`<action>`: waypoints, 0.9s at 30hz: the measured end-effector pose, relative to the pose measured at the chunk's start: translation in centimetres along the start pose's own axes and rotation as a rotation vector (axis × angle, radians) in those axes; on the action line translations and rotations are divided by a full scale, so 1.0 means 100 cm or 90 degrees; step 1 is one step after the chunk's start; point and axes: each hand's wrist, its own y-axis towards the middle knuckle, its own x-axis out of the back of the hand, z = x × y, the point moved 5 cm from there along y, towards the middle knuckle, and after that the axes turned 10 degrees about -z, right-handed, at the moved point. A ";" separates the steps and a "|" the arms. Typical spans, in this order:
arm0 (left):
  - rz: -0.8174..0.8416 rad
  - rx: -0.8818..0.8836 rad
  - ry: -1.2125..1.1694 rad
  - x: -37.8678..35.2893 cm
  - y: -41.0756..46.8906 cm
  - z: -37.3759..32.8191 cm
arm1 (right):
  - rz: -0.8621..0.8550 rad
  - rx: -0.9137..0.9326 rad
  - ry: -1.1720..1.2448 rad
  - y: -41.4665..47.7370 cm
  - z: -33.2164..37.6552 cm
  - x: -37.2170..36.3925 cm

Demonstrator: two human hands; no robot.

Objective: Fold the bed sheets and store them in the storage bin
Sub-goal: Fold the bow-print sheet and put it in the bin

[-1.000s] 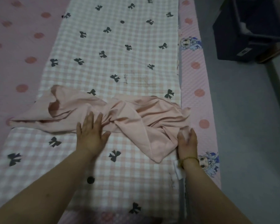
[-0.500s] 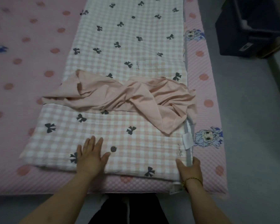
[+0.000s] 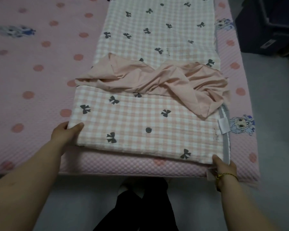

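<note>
A pink-and-white checked sheet (image 3: 140, 127) with dark bows lies in a long strip on the bed, its near end folded over. A crumpled plain peach sheet (image 3: 157, 79) lies across it, partly tucked under the folded end. My left hand (image 3: 65, 134) grips the near left corner of the checked sheet, thumb on top. My right hand (image 3: 223, 165) pinches the near right corner by the grey edge band. The dark storage bin (image 3: 265, 27) stands on the floor at the far right.
The bed carries a pink quilted cover (image 3: 32, 80) with red dots and cartoon figures. Grey floor (image 3: 274, 114) runs along the bed's right side and in front of it. My dark-clad legs (image 3: 140, 210) stand at the bed's near edge.
Both hands drew back from the peach sheet to the checked sheet's near edge. My left hand slid left from flat on top to gripping the corner. The view pulled back.
</note>
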 end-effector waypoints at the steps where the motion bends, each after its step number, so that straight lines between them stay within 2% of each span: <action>1: 0.021 0.018 -0.040 0.006 -0.001 0.004 | -0.049 0.031 -0.005 -0.011 -0.003 -0.001; 3: 0.061 0.055 -0.134 0.014 -0.003 0.010 | -0.142 0.193 -0.164 -0.044 0.001 -0.007; 4: 0.072 0.065 -0.164 0.015 -0.004 0.012 | -0.137 0.312 -0.262 -0.063 0.004 -0.019; 6: 0.075 0.061 -0.197 0.017 -0.004 0.014 | -0.014 0.528 -0.385 -0.099 0.011 -0.059; 10: 0.087 0.016 -0.266 0.017 0.004 0.002 | 0.264 0.831 -0.659 -0.157 0.026 -0.157; 11: 0.098 -0.001 -0.267 0.016 0.008 0.000 | 0.315 0.864 -0.726 -0.164 0.027 -0.178; 13: 0.125 -0.032 -0.223 0.013 0.012 0.000 | 0.381 0.858 -0.839 -0.166 0.024 -0.210; 15: 0.170 -0.055 -0.132 0.007 0.016 0.006 | 0.399 0.833 -0.947 -0.158 0.014 -0.232; 17: 0.208 -0.075 -0.030 0.000 0.021 0.013 | 0.383 0.819 -0.993 -0.151 0.007 -0.239; 19: 0.177 -0.146 0.159 0.001 0.031 0.016 | 0.366 0.824 -1.004 -0.150 0.004 -0.239; 21: 0.105 -0.262 0.436 0.008 0.039 0.019 | 0.345 0.833 -0.996 -0.154 0.005 -0.238; 22: 0.068 -0.301 0.507 0.012 0.043 0.022 | 0.319 0.846 -0.980 -0.158 0.009 -0.237; 24: 0.018 -0.309 0.484 0.017 0.047 0.033 | 0.249 0.878 -0.841 -0.169 0.031 -0.239; 27: -0.016 -0.213 0.281 0.017 0.046 0.051 | 0.181 0.960 -0.645 -0.190 0.080 -0.255</action>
